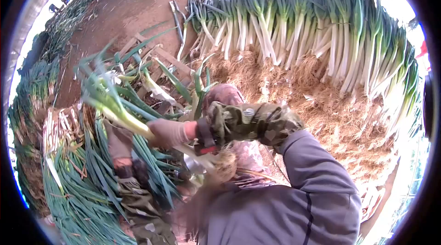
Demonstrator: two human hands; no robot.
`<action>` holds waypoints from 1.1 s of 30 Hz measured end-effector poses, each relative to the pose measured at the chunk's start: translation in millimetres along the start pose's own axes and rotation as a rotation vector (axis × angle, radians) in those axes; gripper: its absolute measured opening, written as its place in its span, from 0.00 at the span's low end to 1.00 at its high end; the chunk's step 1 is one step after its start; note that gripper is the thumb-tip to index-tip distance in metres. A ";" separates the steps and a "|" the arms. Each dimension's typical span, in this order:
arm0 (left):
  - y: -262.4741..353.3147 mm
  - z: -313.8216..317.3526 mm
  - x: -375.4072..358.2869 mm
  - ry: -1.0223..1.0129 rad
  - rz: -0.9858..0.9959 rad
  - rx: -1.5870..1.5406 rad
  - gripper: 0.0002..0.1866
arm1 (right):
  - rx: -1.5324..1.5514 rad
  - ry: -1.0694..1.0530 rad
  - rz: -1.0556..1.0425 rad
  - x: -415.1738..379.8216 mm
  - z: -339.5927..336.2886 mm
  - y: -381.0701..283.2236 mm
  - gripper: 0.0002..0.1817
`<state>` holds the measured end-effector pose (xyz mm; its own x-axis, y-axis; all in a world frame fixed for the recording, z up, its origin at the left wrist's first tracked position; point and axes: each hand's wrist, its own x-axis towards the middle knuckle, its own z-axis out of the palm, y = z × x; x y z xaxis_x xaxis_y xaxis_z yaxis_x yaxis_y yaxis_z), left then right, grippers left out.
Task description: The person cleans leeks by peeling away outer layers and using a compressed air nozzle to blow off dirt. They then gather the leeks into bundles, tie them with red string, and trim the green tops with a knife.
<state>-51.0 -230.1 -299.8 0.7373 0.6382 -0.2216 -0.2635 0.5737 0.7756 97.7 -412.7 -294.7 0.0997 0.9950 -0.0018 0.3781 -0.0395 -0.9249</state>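
A leek point(131, 123) crosses in front of me, its blurred green top to the upper left and its rooted end near my body. My right hand point(169, 134), in a pale glove, is closed around its white stalk. Bushy roots point(225, 164) show at the near end. Just left of that leek is my left hand point(120, 140), also gloved. It lies beside green leaves point(147, 164); its fingers are partly hidden under the stalk and I cannot make out a grip.
A long row of leeks point(294, 29) lies at the upper right, roots toward me. More leeks point(78, 199) are heaped at the lower left. Loose leaves and trimmings point(158, 89) cover pieces of wood beyond my hands. Brown soil point(124, 15) stretches behind.
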 end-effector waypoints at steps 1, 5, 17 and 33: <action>10.4 39.7 3.1 0.054 0.072 -0.112 0.40 | -0.107 -0.028 0.023 -19.7 -9.1 -8.1 0.24; 41.0 91.1 42.9 0.433 0.213 0.122 0.27 | -0.218 0.172 -0.050 -80.2 -69.8 -10.1 0.30; 0.9 312.3 62.0 -0.516 0.297 0.882 0.36 | -0.404 1.289 0.551 -176.8 -339.8 169.4 0.17; -244.6 -1.4 2.7 -0.233 -0.525 1.642 0.56 | -0.612 1.255 1.190 -244.6 -311.1 293.6 0.34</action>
<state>14.6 -368.0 -490.9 0.6357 0.4043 -0.6576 0.7576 -0.4905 0.4307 470.7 -696.2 -447.6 0.9748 -0.2191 0.0417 -0.1855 -0.9004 -0.3934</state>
